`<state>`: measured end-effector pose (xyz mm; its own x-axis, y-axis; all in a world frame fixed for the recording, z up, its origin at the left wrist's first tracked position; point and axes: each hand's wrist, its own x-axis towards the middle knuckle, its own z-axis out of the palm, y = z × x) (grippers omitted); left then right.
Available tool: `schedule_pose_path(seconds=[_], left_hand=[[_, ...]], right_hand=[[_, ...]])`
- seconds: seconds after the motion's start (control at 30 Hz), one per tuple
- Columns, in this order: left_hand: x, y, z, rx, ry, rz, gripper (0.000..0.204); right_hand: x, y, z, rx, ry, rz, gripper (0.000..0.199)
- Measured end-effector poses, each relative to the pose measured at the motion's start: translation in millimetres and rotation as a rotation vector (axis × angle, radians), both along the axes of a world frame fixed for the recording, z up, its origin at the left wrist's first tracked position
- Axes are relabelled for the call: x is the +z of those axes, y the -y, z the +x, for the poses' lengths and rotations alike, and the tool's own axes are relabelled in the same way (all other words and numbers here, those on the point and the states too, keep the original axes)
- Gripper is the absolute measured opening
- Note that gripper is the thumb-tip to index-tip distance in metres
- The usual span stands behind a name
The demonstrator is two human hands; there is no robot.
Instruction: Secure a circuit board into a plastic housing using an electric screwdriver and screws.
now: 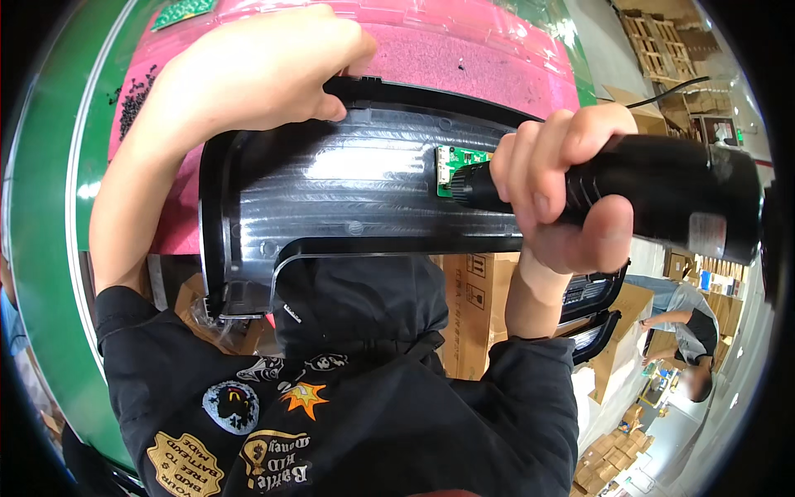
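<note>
Working at a black panel [331, 199] of hard plastic, long and shallow, with a raised rim and a curved cut-out along the near side. Laid over a pink mat [431, 66], spongy and speckled, and overhanging toward the lap. Gripping a thick cylindrical power tool [654, 186] in the right hand [563, 174], with fingers wrapped round the body and the ribbed collar over a green circuit board [445, 157] in the panel's right half. Holding the panel's far rim in the left hand [273, 70], with the thumb on the inner side.

Hiding the tool's tip, part of the board and some of the panel's right end behind that grip; cannot tell whether touching at the tip. Seeing small black parts [135, 103] scattered on the mat beyond the left forearm, then another green board [184, 12] and clear plastic [497, 25] along the far side. Finding a cardboard box [476, 298] below the panel, similar black panels [592, 290] farther right, then a co-worker [700, 331] in the background.

Glossy inside the black panel, finely streaked, faintly marked with round spots and whitened by glare.
</note>
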<state>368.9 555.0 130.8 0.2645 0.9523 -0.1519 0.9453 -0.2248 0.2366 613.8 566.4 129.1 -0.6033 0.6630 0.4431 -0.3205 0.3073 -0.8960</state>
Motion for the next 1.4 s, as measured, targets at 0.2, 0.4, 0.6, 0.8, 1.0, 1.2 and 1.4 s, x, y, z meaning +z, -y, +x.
schedule_pose_path(seconds=[0.2, 0.4, 0.6, 0.8, 1.0, 1.2, 1.4], left_hand=[[-31.6, 6.2, -15.6, -0.114, 0.018, 0.302, 0.039], [-34.6, -1.9, -14.4, -0.156, 0.005, 0.348, 0.038], [-25.5, -4.0, -5.9, -0.130, -0.012, 0.263, 0.034], [-16.2, 2.0, 0.0, -0.185, 0.017, 0.148, 0.030], [-8.8, -0.3, 6.0, -0.184, -0.097, -0.028, 0.031], [4.9, 5.6, 1.7, -0.220, -0.028, -0.035, 0.036], [24.2, 19.8, -1.7, -0.108, 0.290, 0.335, 0.034]], right_hand=[[-4.1, -3.5, -0.7, 0.081, -0.039, -0.007, 0.047], [-0.2, -9.6, 0.5, 0.129, -0.010, -0.013, 0.045], [4.2, -9.8, 3.6, 0.065, 0.020, -0.027, 0.050], [20.7, -46.0, 9.6, -0.208, -0.261, -0.584, 0.035], [14.2, -70.9, 33.7, -0.419, -0.367, -0.795, 0.043], [33.1, -27.5, 80.7, -0.605, -0.478, -0.168, 0.041], [33.9, -3.0, 218.4, -1.146, -0.458, 0.468, 0.025]])
